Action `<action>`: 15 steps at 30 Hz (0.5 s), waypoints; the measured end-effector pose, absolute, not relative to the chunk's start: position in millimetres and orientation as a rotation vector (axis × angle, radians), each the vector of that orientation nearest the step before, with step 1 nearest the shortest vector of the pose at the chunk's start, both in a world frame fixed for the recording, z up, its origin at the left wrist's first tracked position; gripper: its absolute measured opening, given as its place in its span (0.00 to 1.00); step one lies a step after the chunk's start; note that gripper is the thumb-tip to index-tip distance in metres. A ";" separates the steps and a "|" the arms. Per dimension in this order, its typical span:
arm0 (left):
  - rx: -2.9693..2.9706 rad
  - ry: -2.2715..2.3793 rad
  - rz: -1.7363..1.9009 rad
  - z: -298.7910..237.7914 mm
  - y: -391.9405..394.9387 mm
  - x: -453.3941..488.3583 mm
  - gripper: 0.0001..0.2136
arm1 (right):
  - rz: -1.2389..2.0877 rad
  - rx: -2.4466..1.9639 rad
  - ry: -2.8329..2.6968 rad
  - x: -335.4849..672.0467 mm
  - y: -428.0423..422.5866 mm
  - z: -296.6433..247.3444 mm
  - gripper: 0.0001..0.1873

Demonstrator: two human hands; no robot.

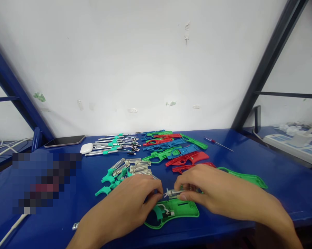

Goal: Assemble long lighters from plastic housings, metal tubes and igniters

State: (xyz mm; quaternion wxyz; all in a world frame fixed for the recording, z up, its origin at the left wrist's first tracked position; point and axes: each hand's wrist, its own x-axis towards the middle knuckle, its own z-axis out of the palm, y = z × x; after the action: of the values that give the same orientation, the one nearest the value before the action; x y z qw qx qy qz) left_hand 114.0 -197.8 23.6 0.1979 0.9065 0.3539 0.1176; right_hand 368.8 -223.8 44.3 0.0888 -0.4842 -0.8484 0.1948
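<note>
My right hand (207, 192) pinches a small clear plastic part (174, 193) with a whitish end. Close by on the left, my left hand (139, 195) has its thumb and forefinger closed together; whatever lies between them is too small or hidden to name. Below both hands lies a green plastic gun-shaped shell half (185, 208), its hollow side up. A teal trigger-like piece (159, 212) and white wires (167, 209) sit in it, partly covered by my left hand. A silver rod tip (75, 226) shows left of my left forearm.
Clear plastic cases (140, 169) and teal pieces (107, 180) lie left of centre. Behind are silver rods with wires (111, 151), red shells (189, 158), blue shells (161, 145), a screwdriver (218, 142), a white case (86, 148), a phone (64, 141) and a power strip (293, 147).
</note>
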 end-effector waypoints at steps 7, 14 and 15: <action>2.515 0.980 0.284 23.8 -195.8 112.3 0.10 | 0.606 -1.417 -2.518 369.9 -223.0 44.5 0.13; 2.515 0.990 0.260 26.2 -197.9 113.6 0.10 | 0.566 -1.411 -2.531 370.5 -223.5 42.7 0.12; 2.515 0.994 0.258 26.4 -198.4 113.5 0.10 | 0.564 -1.410 -2.531 370.5 -223.6 42.5 0.11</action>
State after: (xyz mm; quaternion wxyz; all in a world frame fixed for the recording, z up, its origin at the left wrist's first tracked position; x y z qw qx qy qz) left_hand 113.5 -198.4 26.4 0.2110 0.9049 0.3577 0.0928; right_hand 370.5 -223.6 42.5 0.0949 -0.4756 -0.8536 0.1903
